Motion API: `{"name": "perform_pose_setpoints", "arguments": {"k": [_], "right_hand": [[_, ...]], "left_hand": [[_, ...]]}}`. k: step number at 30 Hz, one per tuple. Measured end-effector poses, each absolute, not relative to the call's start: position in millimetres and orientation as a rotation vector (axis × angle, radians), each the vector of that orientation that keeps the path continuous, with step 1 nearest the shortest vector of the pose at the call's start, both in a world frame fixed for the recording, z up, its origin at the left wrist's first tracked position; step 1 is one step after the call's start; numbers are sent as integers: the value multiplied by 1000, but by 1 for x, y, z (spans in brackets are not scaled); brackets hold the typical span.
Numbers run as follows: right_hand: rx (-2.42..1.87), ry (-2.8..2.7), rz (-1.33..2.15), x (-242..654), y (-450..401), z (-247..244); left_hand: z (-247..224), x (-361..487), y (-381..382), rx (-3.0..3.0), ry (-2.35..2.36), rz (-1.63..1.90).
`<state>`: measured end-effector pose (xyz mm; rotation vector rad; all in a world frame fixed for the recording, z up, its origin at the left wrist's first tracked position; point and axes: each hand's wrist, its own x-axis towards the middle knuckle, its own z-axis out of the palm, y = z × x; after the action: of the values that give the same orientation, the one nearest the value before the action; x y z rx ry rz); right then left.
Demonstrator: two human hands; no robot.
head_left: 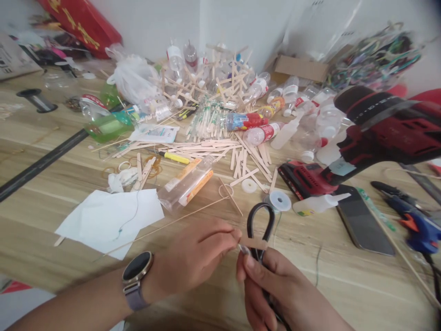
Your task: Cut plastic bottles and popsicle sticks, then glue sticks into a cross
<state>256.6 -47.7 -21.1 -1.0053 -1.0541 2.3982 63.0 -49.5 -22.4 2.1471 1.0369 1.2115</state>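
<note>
My left hand [203, 250], with a watch on its wrist, has its fingertips pinched at the left end of a short flat wooden stick [254, 242]. The stick lies across the black loop handle of a pair of scissors [251, 220]. My right hand [272, 285] is closed around the scissors, their loop pointing away from me. The blades are mostly hidden by my fingers. A small shiny piece shows between the two hands; I cannot tell what it is. Just beyond the loop lies a spool of clear thread [279, 201].
A clear plastic bottle [188, 184], white paper [103, 220] and a yellow cutter [175, 158] lie ahead. Wooden sticks [210, 148] and bottles are piled behind. At right are a red drill [382, 128], glue bottle [315, 204], phone [365, 223] and blue glue gun [422, 230].
</note>
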Motion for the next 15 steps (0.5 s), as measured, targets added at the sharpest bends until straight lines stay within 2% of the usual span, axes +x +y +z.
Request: {"name": "perform_pose_setpoints", "arguments": {"k": [3,5,7,11,15], "right_hand": [[-960,-1025,2439,257,-48,-20],[-1064,-1213,2285,257,-48,-18],[-1237,-1558,1887,259,-48,-15],[-1290,-2172,759,266,-44,-13],[-1086,-2452,134,272,-39,-16]], "left_hand": [[-22,64,-42,1815,1116,1179],[-23,64,-36,1433,1119,1084],[-24,66,-30,1096,1002,984],[-27,68,-27,701,806,876],[-27,70,-28,578,779,833]]}}
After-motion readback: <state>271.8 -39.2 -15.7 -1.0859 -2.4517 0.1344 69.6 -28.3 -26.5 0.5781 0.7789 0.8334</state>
